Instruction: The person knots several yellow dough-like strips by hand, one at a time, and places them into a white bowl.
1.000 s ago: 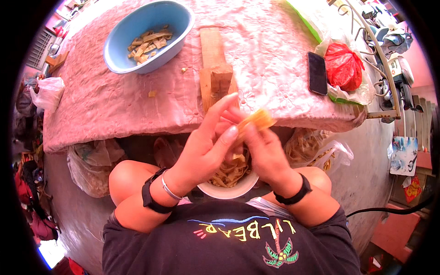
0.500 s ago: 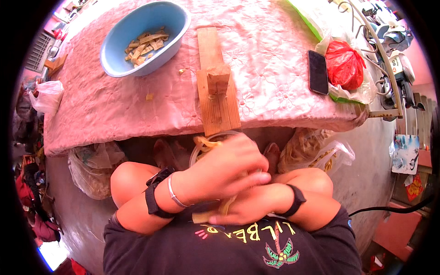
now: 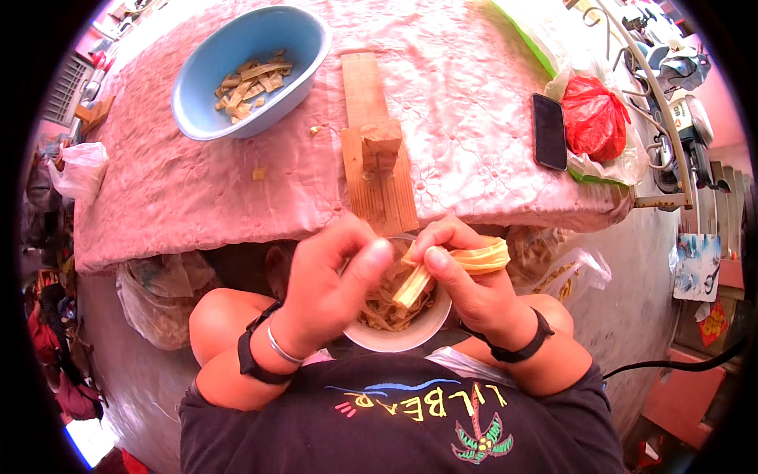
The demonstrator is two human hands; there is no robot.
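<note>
My right hand (image 3: 478, 288) pinches a folded, pale-yellow fibrous strip (image 3: 482, 257) between thumb and fingers, with one end pointing down and left. To its left is my left hand (image 3: 335, 276), closed with the thumb laid against the curled fingers; whatever lies inside them is hidden. Below both hands, between my knees, a white bowl (image 3: 391, 341) holds many tan strips (image 3: 395, 312). Just beyond my hands, a wooden stand (image 3: 383, 189) with an upright block lies at the near edge of the pink-covered surface (image 3: 276, 189).
A blue basin (image 3: 189, 87) with cut tan pieces (image 3: 253, 83) stands at the far left. On the right lie a black phone (image 3: 549, 132) and a red plastic bag (image 3: 592, 118) beside a metal rail (image 3: 667, 118). Plastic bags (image 3: 162, 300) stand on the floor by my legs.
My hands were crossed low against my shirt; now they are apart, raised over the bowl. The yellow strip has come up with my right hand, and the bowl shows more.
</note>
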